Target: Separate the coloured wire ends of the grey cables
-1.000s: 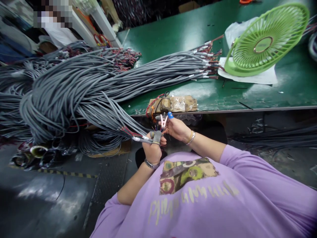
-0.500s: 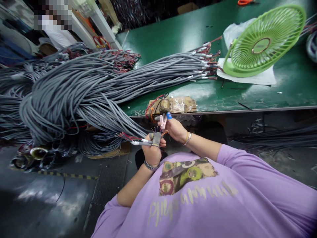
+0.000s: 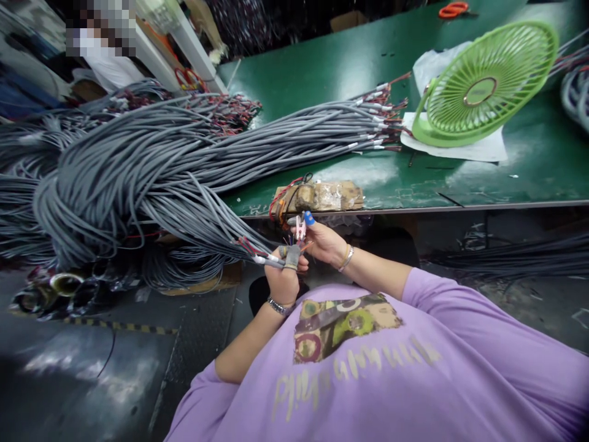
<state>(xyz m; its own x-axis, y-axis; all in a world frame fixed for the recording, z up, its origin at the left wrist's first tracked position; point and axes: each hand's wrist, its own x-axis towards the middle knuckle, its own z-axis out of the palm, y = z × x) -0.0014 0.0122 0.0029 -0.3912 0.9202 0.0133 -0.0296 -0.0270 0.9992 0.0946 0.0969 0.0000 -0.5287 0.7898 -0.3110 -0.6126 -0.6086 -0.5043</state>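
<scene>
My left hand (image 3: 282, 281), with grey finger covers, is closed around grey cables (image 3: 271, 261) that have white bands and thin coloured wires at their ends. Loose wire tips stick up past its fingers. My right hand (image 3: 326, 241), a blue cover on the thumb, pinches a pink clip (image 3: 300, 229) shaped like a clothes peg. The clip sits just above the wire tips; whether it touches them I cannot tell. Behind both hands, a taped wooden block (image 3: 338, 195) with red and black leads lies at the table's edge.
A large heap of grey cables (image 3: 110, 159) spreads over the left of the green table (image 3: 322, 67). At the right stand a green fan (image 3: 488, 86) on white paper and, farther back, orange-handled scissors (image 3: 453, 10). A person in white (image 3: 101, 58) is at the far left.
The red-wired cable ends by my left hand have shifted right, closer to its fingers. My right hand and the clip have moved slightly left and down. The view has shifted slightly.
</scene>
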